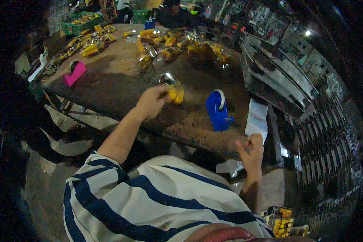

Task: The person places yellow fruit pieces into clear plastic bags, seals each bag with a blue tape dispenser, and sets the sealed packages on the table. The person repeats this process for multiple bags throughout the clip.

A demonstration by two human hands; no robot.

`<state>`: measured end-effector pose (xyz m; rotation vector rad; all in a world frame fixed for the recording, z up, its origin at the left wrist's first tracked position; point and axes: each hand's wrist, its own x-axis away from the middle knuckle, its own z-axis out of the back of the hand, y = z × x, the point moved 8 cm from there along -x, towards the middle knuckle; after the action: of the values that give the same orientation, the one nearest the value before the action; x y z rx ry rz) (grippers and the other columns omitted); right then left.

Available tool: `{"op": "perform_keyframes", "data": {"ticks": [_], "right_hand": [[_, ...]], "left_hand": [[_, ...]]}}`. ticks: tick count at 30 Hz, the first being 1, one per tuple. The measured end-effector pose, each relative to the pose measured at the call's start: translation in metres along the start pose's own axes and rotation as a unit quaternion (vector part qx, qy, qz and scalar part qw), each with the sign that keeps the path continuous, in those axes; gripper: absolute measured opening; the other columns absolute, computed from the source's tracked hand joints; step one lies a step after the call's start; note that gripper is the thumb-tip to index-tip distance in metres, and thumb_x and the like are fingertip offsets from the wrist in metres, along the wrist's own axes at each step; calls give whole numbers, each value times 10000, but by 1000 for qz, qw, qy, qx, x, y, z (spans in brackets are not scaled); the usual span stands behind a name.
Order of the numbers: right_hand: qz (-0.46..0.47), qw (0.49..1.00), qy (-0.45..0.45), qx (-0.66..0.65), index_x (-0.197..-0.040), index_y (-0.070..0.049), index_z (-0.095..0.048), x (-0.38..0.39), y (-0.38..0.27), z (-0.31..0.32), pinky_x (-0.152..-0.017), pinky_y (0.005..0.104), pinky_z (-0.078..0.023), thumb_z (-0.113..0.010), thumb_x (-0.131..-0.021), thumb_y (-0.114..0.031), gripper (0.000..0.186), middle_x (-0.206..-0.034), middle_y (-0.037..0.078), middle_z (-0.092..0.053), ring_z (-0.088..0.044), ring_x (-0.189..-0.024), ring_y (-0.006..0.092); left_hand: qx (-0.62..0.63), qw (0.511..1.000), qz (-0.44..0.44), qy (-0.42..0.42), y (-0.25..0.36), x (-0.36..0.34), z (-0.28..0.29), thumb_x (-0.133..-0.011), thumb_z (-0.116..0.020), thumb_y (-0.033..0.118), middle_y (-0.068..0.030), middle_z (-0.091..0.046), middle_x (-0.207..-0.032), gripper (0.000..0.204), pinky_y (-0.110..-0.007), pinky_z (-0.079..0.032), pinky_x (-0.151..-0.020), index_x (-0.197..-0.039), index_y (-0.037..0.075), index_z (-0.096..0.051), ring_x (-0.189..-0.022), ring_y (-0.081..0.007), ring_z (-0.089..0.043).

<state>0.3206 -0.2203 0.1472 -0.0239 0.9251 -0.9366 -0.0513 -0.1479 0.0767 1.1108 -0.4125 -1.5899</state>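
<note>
Head cam, fisheye, looks steeply down over torso onto near worktable (121, 86).

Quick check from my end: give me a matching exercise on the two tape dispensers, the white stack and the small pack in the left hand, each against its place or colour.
Things:
1. Tape dispenser near the table's front edge
2. Tape dispenser at the table's far left
3. White stack
4. Small pack

Descriptions:
A. Pink
B. Yellow, pinched in the left hand
C. Blue, with a white tape roll on top
D. Just beyond the raised right hand, at the table's right end

Pairs: 1-C, 2-A, 3-D, 4-B
</note>
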Motion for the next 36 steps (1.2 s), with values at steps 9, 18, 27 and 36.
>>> {"op": "perform_keyframes", "data": {"ticks": [9,18,27,36], "right_hand": [[-170,929,-197,-265,-808,-56,-420,-24,-5,-97,-633,257,-364,-670,-794,-160,271,-772,22,-425,-412,-691,151],[26,992,-68,-103,-1317,-49,-358,-53,-55,-126,-944,370,-388,-760,-711,-280,763,-1216,167,-450,-465,-1100,293],[-175,844,-77,-501,-1316,-5,-344,-41,-19,-148,-988,338,-367,-715,-724,-101,705,-1237,124,-491,-479,-1142,221],[-267,798,-155,-518,-1339,-44,-372,-14,-10,-173,-993,310,-350,-679,-789,-121,634,-1252,87,-499,-461,-1149,187]], "left_hand": [[630,721,287,38,-10,-9,-59,-948,-450,311,-64,-631,-1044,324,-398,-489,-866,-1136,66,-550,-980,-232,-610],[579,795,179,-35,57,17,-81,-946,-433,356,-54,-547,-1184,436,-342,-444,-910,-1310,116,-434,-1050,-181,-545],[475,859,186,-29,32,19,-81,-918,-544,197,-62,-488,-1230,546,-318,-448,-871,-1399,142,-291,-1080,-162,-501],[483,806,268,-212,43,38,-107,-818,-679,224,-47,-627,-1082,429,-345,-471,-882,-1192,72,-535,-979,-183,-599]]}}
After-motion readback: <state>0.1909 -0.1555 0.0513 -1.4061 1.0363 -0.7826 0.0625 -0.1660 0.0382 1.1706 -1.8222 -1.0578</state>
